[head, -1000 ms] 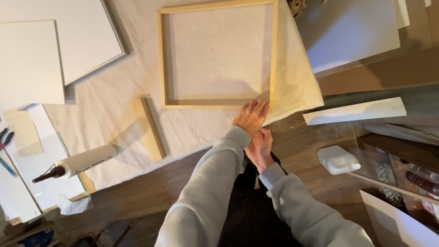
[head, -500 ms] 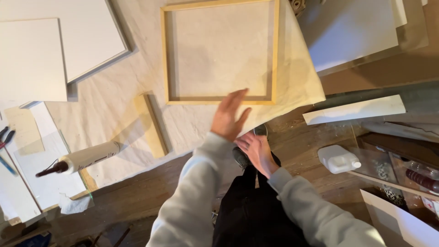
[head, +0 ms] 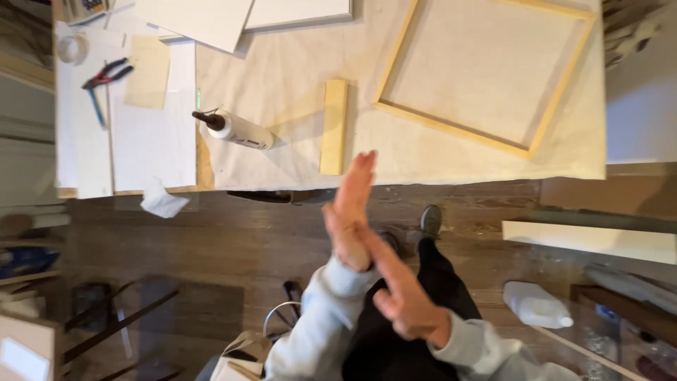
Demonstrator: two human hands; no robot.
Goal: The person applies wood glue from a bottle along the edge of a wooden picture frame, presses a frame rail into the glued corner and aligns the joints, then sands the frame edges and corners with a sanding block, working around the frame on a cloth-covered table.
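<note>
My left hand (head: 349, 212) and my right hand (head: 403, 300) are pressed flat against each other over the dark wooden floor, fingers straight, and neither holds anything. Grey sleeves cover both arms. Beyond the fingertips, the table carries a pale cloth (head: 296, 162). On it lie a short wooden bar (head: 333, 127) and a square bare-wood frame (head: 451, 130) set at an angle. A white glue bottle (head: 240, 130) with a dark nozzle lies on its side left of the bar.
Red-handled pliers (head: 106, 74), a tape roll (head: 70, 48) and white sheets sit on the table's left end; a crumpled tissue (head: 162, 201) hangs at its edge. White canvases (head: 211, 17) lie at the top. A white plastic bottle (head: 536, 305) and a long white board (head: 592, 240) are on the right.
My left hand has come off the frame's corner and pulled back to meet my right hand. The view has swung, so the table now appears further up and rotated.
</note>
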